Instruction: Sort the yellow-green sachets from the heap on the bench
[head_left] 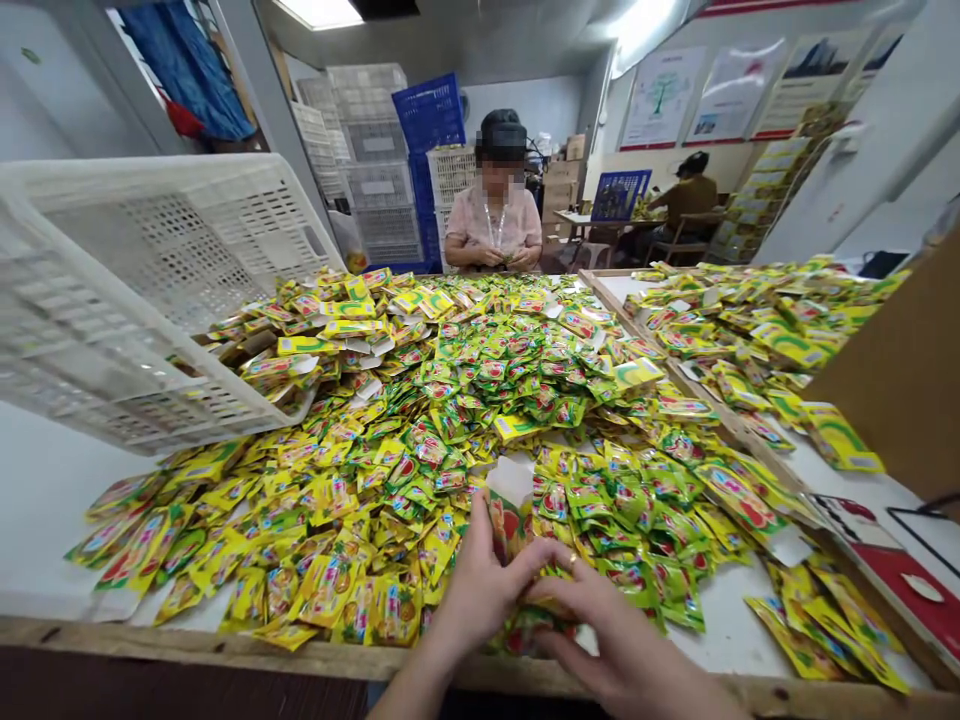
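Observation:
Near the table's front edge, my left hand is closed around a small printed carton whose white end flap stands up open at the far end. My right hand is close against it, fingers curled around a blurred green and red sachet at the carton's near end. How far the sachet sits inside the carton is hidden by my fingers. A large heap of green sachets lies beyond my hands. Yellow sachets spread to the left, and more green sachets lie just right.
A white plastic crate lies tipped at left, flat cartons spilling out. A wooden divider runs along the right; beyond it are more cartons and a brown cardboard box. A person sits opposite; another person sits behind.

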